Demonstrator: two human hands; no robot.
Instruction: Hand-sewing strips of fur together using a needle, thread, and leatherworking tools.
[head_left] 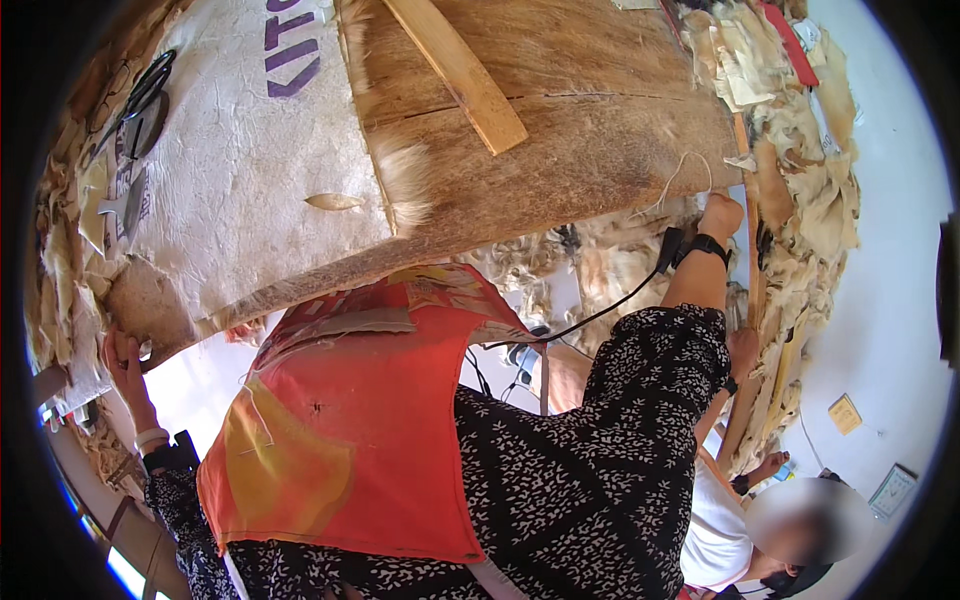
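A wide brown wooden board (560,150) spans the view ahead of me. At its near left corner my left hand (122,352) is closed, its fingers curled round the edge. My right hand (722,214) makes a fist at the near right corner, gripping the board there; part of the grip is hidden. Over the board's left half lies a pale hide (270,160), skin side up, with purple lettering and a fringe of fur along its right border. A small leaf-shaped scrap (334,202) rests on the hide. One wooden strip (470,85) lies slanting across the board's far part.
Black-handled scissors (148,92) lie at the far left. Fur scraps (800,190) pile up along the right, and more fur (600,260) shows below the board. A thin thread (678,182) hangs near its right corner. Another person (722,525) sits at the lower right.
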